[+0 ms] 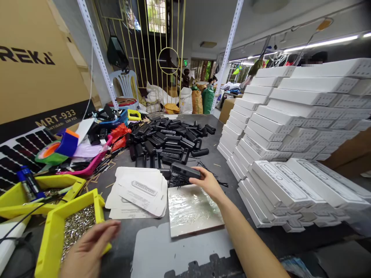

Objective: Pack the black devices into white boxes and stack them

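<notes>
My right hand (208,183) grips one end of a black oblong plastic device (185,170), thumb and fingers around it. The device is just above a heap of thin black strips (181,181) and the far edge of a plastic-wrapped packet (194,212). Over the near right corner of a yellow bin (49,239) full of small metal parts (78,226) is my left hand (91,245), slightly blurred. Its fingers and thumb are pressed together; whatever they hold is hidden. Between the hands lie flat printed white cartons (136,193).
Many similar black devices (171,139) are piled farther back. White boxes (275,127) form a tall stack on the right. A second yellow bin (17,193), a pink basket (95,164) and tape (52,152) stand left. A grey sheet (162,247) lies at the near edge.
</notes>
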Available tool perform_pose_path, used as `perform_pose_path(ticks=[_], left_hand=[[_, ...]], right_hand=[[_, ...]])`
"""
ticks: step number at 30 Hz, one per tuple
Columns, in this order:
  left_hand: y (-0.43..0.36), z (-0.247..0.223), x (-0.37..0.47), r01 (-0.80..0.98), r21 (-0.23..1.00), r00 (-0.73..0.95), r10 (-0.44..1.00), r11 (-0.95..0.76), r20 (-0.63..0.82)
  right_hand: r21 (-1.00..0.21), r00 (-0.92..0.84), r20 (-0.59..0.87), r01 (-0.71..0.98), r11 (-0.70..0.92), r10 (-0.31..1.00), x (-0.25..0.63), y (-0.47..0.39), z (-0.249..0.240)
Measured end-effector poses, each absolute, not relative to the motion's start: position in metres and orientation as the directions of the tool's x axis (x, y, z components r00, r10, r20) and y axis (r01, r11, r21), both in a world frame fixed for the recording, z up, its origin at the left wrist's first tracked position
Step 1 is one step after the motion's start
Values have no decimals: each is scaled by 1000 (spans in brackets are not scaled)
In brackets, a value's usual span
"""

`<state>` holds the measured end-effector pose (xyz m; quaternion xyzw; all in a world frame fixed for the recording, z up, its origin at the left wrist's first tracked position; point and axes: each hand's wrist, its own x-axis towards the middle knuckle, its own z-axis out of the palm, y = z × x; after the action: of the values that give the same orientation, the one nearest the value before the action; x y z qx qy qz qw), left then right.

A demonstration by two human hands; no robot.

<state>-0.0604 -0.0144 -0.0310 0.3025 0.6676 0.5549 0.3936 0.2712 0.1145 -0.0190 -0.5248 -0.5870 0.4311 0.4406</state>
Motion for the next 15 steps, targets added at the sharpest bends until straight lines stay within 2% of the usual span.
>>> perform_pose_path(ticks=[2, 4, 6, 8, 11, 15], left_hand=[[-15, -31, -12, -337, 913, -287, 898, 231, -333], [-14, -31, 29, -545, 779, -85, 903, 311, -421], [-13, -29, 59, -610, 715, 11, 906, 342, -424], [-14, -26, 76, -629, 702, 28, 913, 333, -407], [-17, -22, 87, -672, 677, 25, 923, 300, -385], [-22, -20, 90, -683, 695, 50, 963, 227, -266]], right_hand=[[-993, -59, 80, 88, 85, 995, 268, 82, -15], [-979, 1, 106, -178, 104, 994, 255, 53, -8], [-846, 106, 135, -505, 170, 985, 235, 32, 2], [-649, 237, 154, -708, 279, 959, 216, 20, 13], [-527, 374, 139, -756, 389, 917, 198, 16, 20], [-474, 384, 35, -806, 354, 923, 195, 21, 15]])
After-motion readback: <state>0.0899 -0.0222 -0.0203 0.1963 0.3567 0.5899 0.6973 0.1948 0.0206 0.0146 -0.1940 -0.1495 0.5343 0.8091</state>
